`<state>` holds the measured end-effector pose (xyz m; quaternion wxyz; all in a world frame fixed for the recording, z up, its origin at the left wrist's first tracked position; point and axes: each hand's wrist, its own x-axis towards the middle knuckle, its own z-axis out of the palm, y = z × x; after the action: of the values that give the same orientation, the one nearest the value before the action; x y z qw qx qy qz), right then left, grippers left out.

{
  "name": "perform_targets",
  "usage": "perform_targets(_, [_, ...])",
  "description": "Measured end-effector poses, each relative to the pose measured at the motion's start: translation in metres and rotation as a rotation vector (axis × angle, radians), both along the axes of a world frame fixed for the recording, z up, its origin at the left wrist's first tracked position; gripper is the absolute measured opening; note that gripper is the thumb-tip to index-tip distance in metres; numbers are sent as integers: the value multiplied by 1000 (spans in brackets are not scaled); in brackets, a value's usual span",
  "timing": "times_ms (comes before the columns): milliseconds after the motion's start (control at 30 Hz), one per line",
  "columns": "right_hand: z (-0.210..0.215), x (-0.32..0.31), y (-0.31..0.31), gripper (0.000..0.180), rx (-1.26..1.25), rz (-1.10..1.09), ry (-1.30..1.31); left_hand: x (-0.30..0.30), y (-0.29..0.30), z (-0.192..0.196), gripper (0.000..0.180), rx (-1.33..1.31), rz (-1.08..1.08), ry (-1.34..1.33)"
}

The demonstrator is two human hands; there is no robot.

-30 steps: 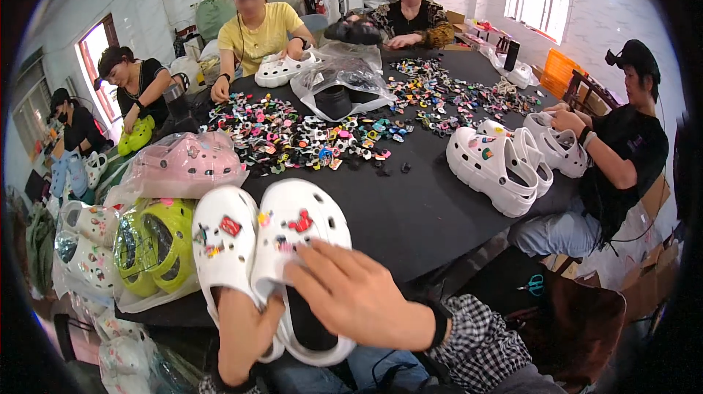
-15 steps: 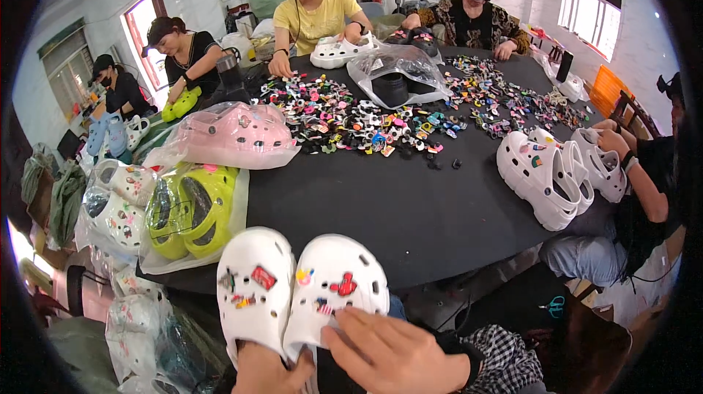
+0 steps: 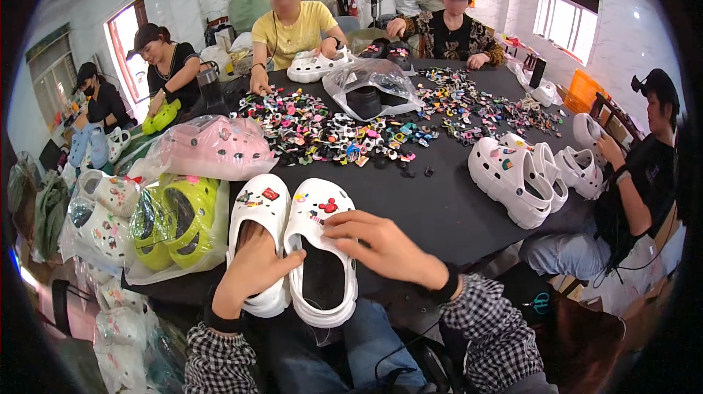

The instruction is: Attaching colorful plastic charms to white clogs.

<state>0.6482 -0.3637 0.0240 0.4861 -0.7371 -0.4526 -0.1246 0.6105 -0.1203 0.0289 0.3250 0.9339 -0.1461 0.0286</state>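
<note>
A pair of white clogs stands toe-outward above my lap at the table's near edge. My left hand [image 3: 256, 269] reaches into the left clog [image 3: 276, 302], its fingers hidden inside and its thumb across to the inner rim of the right clog [image 3: 324, 313]. My right hand [image 3: 388, 251] rests against the right side of the right clog's upper, its visible fingers stretched out and slightly apart. Small colored charms sit on both toes, among them a red charm [image 3: 329, 205] on the right clog. The dark insole of the right clog shows.
A black table [image 3: 388, 196] carries a wide heap of loose charms [image 3: 351, 134]. Bagged lime green clogs [image 3: 194, 218] and pink clogs [image 3: 212, 146] lie at left. More white clogs [image 3: 505, 178] stand at right. Several people sit around the table. Scissors [image 3: 540, 302] lie lower right.
The clogs have tipped, so their openings and insoles now show, and sit farther from me. My right hand has shifted from the charms to the right clog's side. The view has moved.
</note>
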Motion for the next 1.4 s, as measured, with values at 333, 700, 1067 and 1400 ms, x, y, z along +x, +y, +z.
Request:
perform_targets(333, [68,95,-70,16,-48,-524,-12,2,3,2,71,-62,18,55])
perform_targets(700, [-37,172,7,13,-404,-555,-146,1,-7,11,70,-162,22,117])
perform_targets(1067, [-47,214,28,14,-706,-646,-106,4,1,-4,78,-70,38,25])
perform_targets(1400, [-43,212,1,19,-246,-350,545,5,4,-11,75,-86,36,-15])
